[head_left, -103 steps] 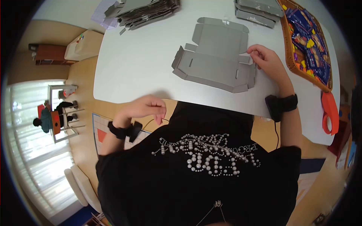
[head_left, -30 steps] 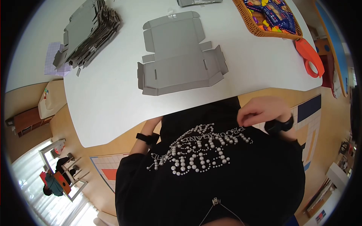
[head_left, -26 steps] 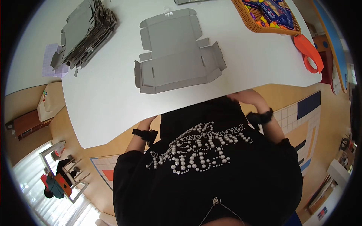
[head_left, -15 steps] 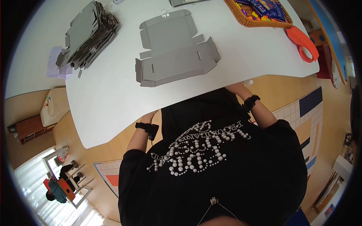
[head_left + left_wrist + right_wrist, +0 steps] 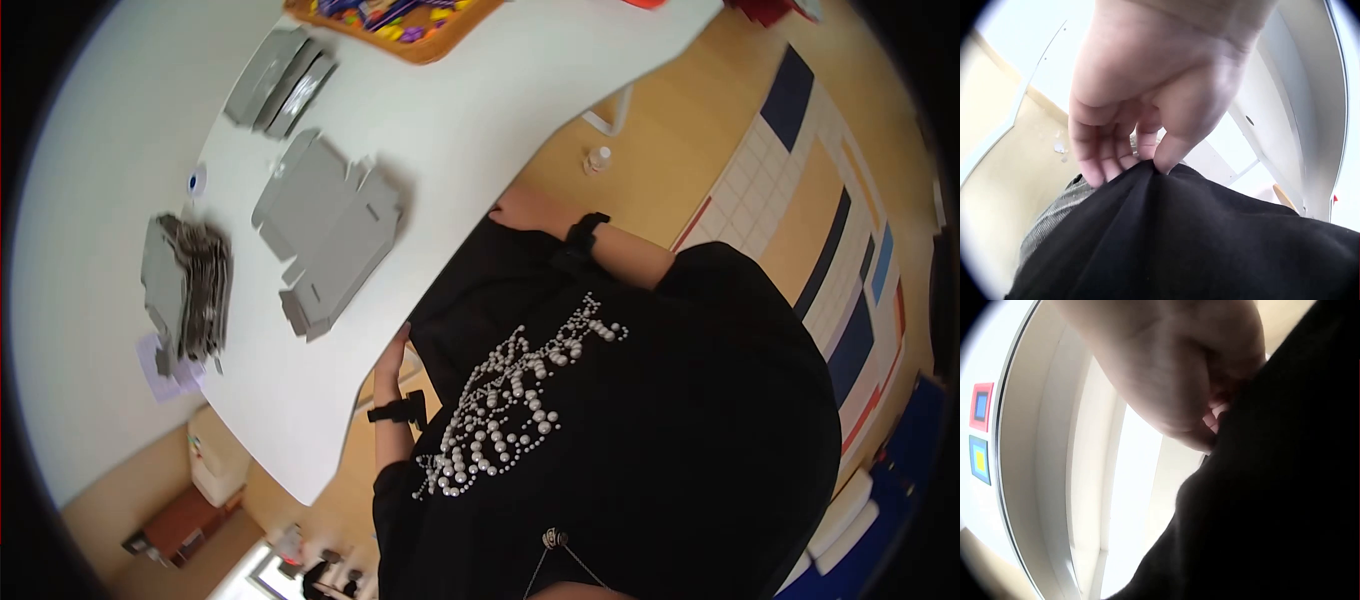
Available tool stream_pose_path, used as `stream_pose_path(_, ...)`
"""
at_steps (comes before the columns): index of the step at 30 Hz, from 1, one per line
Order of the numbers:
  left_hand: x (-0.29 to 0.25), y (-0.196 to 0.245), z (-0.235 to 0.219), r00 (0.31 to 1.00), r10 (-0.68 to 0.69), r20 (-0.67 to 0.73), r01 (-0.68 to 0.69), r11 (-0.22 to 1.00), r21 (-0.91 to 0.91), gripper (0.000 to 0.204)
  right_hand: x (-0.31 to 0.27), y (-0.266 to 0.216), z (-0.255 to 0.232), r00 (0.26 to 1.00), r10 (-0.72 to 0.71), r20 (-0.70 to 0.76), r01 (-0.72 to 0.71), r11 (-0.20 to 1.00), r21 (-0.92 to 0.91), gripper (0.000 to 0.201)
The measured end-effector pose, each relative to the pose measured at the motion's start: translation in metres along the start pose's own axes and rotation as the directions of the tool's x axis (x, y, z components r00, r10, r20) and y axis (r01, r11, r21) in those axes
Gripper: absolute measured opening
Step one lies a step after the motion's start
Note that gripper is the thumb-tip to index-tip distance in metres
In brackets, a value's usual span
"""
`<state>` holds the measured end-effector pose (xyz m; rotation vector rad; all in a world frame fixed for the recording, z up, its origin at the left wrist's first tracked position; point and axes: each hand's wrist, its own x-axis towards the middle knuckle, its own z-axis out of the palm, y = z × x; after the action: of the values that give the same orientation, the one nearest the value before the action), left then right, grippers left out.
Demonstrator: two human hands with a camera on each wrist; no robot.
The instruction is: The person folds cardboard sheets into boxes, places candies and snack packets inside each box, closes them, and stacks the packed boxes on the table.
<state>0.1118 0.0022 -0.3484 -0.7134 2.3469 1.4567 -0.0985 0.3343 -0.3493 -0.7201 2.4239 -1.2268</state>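
Note:
My left hand (image 5: 392, 352) is low at the table's near edge; in the left wrist view its thumb and fingers pinch the hem of a black shirt (image 5: 1210, 231), drawing the cloth into a peak. My right hand (image 5: 535, 210) is below the same edge on the other side of the lap. The right wrist view shows its fingers curled against the black cloth (image 5: 1260, 506), gripping it, with the fingertips partly hidden. On the white table (image 5: 430, 170) lies an unfolded grey cardboard box (image 5: 350, 235), apart from both hands.
A pile of flattened grey boxes (image 5: 165, 270) stands at the table's far left side, more grey boxes (image 5: 265, 80) beyond. A wicker basket (image 5: 430, 50) of packaged sweets sits at the top. A small bottle (image 5: 597, 160) stands on the floor near a patterned mat (image 5: 750, 230).
My right hand has left the cardboard and dropped to the lap; my left hand also went down to the shirt. The head view has swung round, so the table now lies tilted to the left.

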Motion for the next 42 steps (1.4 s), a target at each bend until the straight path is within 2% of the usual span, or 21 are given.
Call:
stream_pose_path(1, 0.0, 0.002, -0.005, 1.0, 0.012, 0.019, -0.013, 1.0, 0.026, 0.023, 0.001, -0.009, 0.001, 0.998, 0.06, 0.033, -0.058, 0.995, -0.084, 0.02)
stream_pose_path(2, -0.001, 0.002, -0.011, 0.997, 0.047, 0.06, -0.058, 0.981, 0.184, 0.023, 0.001, -0.02, -0.003, 0.997, 0.071, 0.011, -0.07, 0.995, -0.068, 0.02)
stream_pose_path(3, 0.0, 0.001, -0.016, 0.992, 0.075, 0.103, -0.105, 0.937, 0.333, 0.023, -0.001, -0.032, -0.008, 0.995, 0.055, 0.079, -0.048, 0.995, -0.086, 0.021)
stream_pose_path(4, -0.015, 0.028, -0.014, 0.985, 0.123, 0.123, -0.163, 0.898, 0.41, 0.03, -0.003, -0.043, -0.011, 0.988, 0.038, 0.151, -0.023, 0.995, -0.102, 0.022)
stream_pose_path(8, -0.063, 0.097, -0.001, 0.978, 0.004, 0.209, -0.142, 0.749, 0.647, 0.046, -0.014, -0.067, -0.005, 0.975, 0.009, 0.223, 0.023, 0.99, -0.141, 0.021)
stream_pose_path(10, -0.076, 0.105, -0.001, 0.969, -0.033, 0.244, -0.14, 0.743, 0.655, 0.049, -0.013, -0.069, 0.002, 0.918, -0.041, 0.395, 0.115, 0.98, -0.163, 0.014)
stream_pose_path(12, -0.081, 0.114, -0.003, 0.951, -0.079, 0.3, -0.148, 0.735, 0.662, 0.052, -0.009, -0.069, 0.003, 0.921, -0.036, 0.387, 0.108, 0.98, -0.167, 0.017)
stream_pose_path(15, -0.084, 0.137, -0.001, 0.927, -0.042, 0.373, -0.222, 0.74, 0.635, 0.048, -0.005, -0.067, 0.005, 0.916, -0.026, 0.401, 0.109, 0.977, -0.185, 0.022)
stream_pose_path(18, -0.075, 0.146, 0.003, 0.925, -0.079, 0.371, -0.156, 0.811, 0.564, 0.046, 0.0, -0.069, 0.017, 0.919, -0.049, 0.392, 0.147, 0.963, -0.226, 0.025)
stream_pose_path(19, -0.072, 0.146, 0.004, 0.919, -0.079, 0.387, -0.17, 0.805, 0.569, 0.046, 0.0, -0.071, 0.022, 0.924, -0.067, 0.375, 0.176, 0.948, -0.265, 0.025)
stream_pose_path(21, -0.066, 0.139, 0.006, 0.936, -0.033, 0.352, -0.237, 0.68, 0.694, 0.046, 0.0, -0.085, 0.022, 0.901, -0.087, 0.426, 0.196, 0.956, -0.22, 0.026)
stream_pose_path(27, -0.061, 0.147, 0.01, 0.902, -0.135, 0.411, -0.229, 0.659, 0.717, 0.048, 0.011, -0.087, 0.041, 0.845, -0.052, 0.533, 0.203, 0.952, -0.228, 0.023)
stream_pose_path(30, -0.058, 0.149, 0.011, 0.899, -0.194, 0.393, -0.176, 0.662, 0.729, 0.048, 0.016, -0.078, 0.048, 0.852, -0.094, 0.514, 0.212, 0.962, -0.175, 0.019)
stream_pose_path(32, -0.054, 0.152, 0.012, 0.898, -0.194, 0.395, -0.168, 0.679, 0.714, 0.047, 0.023, -0.075, 0.044, 0.808, -0.046, 0.587, 0.119, 0.989, -0.087, 0.016)
stream_pose_path(33, -0.054, 0.151, 0.013, 0.897, -0.191, 0.399, -0.174, 0.676, 0.716, 0.047, 0.024, -0.074, 0.04, 0.811, -0.047, 0.583, 0.117, 0.99, -0.083, 0.016)
stream_pose_path(35, -0.051, 0.15, 0.015, 0.896, -0.193, 0.401, -0.179, 0.669, 0.722, 0.046, 0.023, -0.074, 0.034, 0.815, -0.025, 0.579, -0.022, 0.997, 0.075, 0.015)
stream_pose_path(37, -0.048, 0.151, 0.013, 0.889, -0.228, 0.398, -0.144, 0.685, 0.714, 0.046, 0.025, -0.072, 0.034, 0.82, -0.03, 0.572, -0.035, 0.994, 0.103, 0.017)
stream_pose_path(39, -0.047, 0.158, 0.016, 0.888, -0.238, 0.393, -0.142, 0.672, 0.727, 0.045, 0.026, -0.072, 0.012, 0.849, 0.0, 0.529, -0.211, 0.917, 0.339, 0.022)
stream_pose_path(40, -0.048, 0.159, 0.016, 0.889, -0.226, 0.398, -0.153, 0.674, 0.723, 0.045, 0.037, -0.051, 0.027, 0.899, 0.036, 0.437, -0.271, 0.828, 0.49, 0.027)
stream_pose_path(41, -0.048, 0.16, 0.017, 0.891, -0.214, 0.401, -0.161, 0.676, 0.719, 0.045, 0.081, -0.027, 0.058, 0.936, 0.004, 0.352, -0.251, 0.709, 0.659, 0.031)
stream_pose_path(42, -0.05, 0.162, 0.018, 0.891, -0.217, 0.398, -0.164, 0.664, 0.73, 0.045, 0.088, -0.005, 0.088, 0.936, 0.0, 0.352, -0.249, 0.706, 0.662, 0.031)
